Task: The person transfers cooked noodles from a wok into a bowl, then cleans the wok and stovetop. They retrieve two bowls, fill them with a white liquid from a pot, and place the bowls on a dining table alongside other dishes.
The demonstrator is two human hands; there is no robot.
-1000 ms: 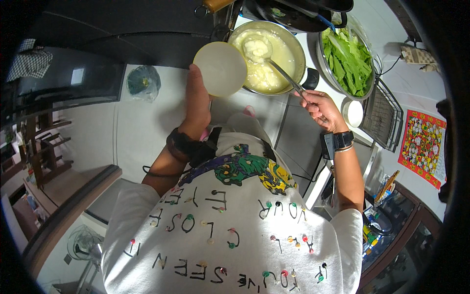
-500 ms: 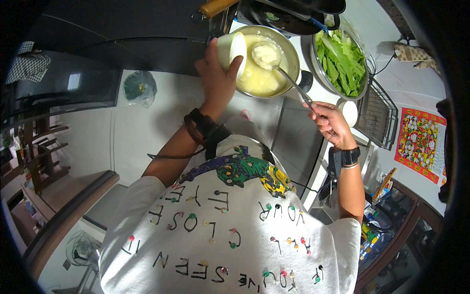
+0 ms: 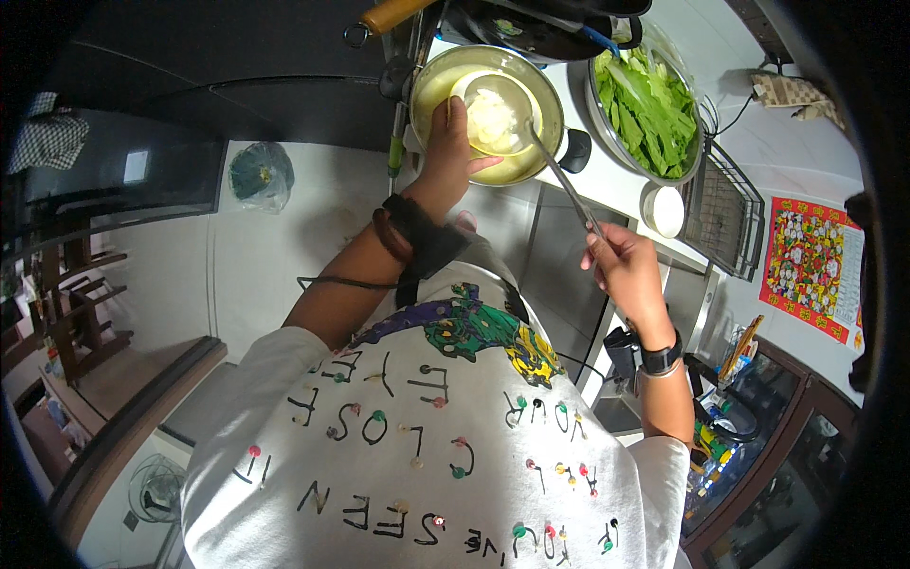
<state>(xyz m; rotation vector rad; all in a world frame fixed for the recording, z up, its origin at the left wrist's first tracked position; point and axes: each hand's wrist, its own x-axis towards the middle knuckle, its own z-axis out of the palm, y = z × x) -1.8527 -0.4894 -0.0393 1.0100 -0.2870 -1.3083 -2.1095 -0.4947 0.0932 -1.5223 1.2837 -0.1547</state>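
My left hand (image 3: 449, 156) grips a white bowl (image 3: 519, 90) by its near left side, thumb over the rim, and holds it above a metal pot (image 3: 555, 87) of pale yellow, soupy food. Lumpy whitish food (image 3: 491, 118) shows inside the bowl. My right hand (image 3: 627, 273) is closed round the handle of a metal ladle (image 3: 563, 176), which slants up and left so that its head reaches into the bowl. How much of that head the food hides, I cannot tell.
Right of the pot sits a large bowl of leafy greens (image 3: 649, 119), with a small white cup (image 3: 664, 210) and a wire rack (image 3: 722, 213) beside it. A dark wok (image 3: 531, 36) stands behind the pot, and a wooden handle (image 3: 396, 14) juts out at upper left.
The bowl has moved right over the pot and turned from tilted sideways to facing up. The ladle's head has gone from above the soupy food into the bowl.
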